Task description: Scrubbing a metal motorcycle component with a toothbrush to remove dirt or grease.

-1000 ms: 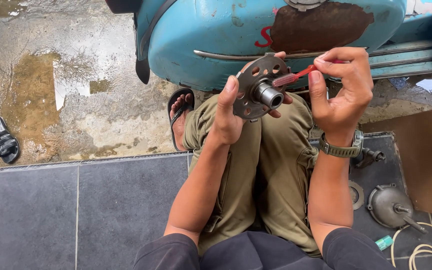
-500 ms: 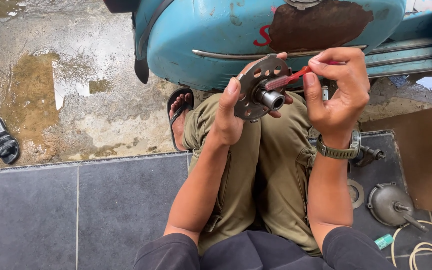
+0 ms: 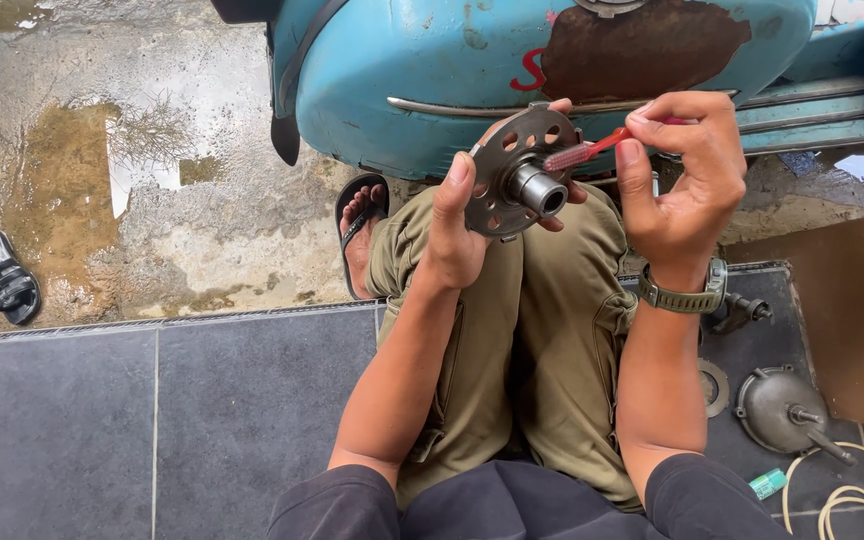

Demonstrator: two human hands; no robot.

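My left hand (image 3: 457, 235) grips a round grey metal hub (image 3: 514, 182) by its rim, a flange with several holes and a short steel sleeve sticking out of its middle. It is held above my knees in olive trousers. My right hand (image 3: 687, 180), with a watch on the wrist, pinches a red toothbrush (image 3: 592, 150) by its handle. The bristle end rests on the flange just above the sleeve.
A blue scooter body (image 3: 432, 70) with a rusty patch stands right behind the hub. Grey metal parts (image 3: 782, 410), a small green tube (image 3: 769, 485) and a coiled white cable (image 3: 857, 505) lie on the dark tiles at right. A black sandal (image 3: 4, 278) lies on wet concrete at left.
The brush head slid left across the flange half a second ago and has come back right. The hub stays in nearly the same place in my left hand.
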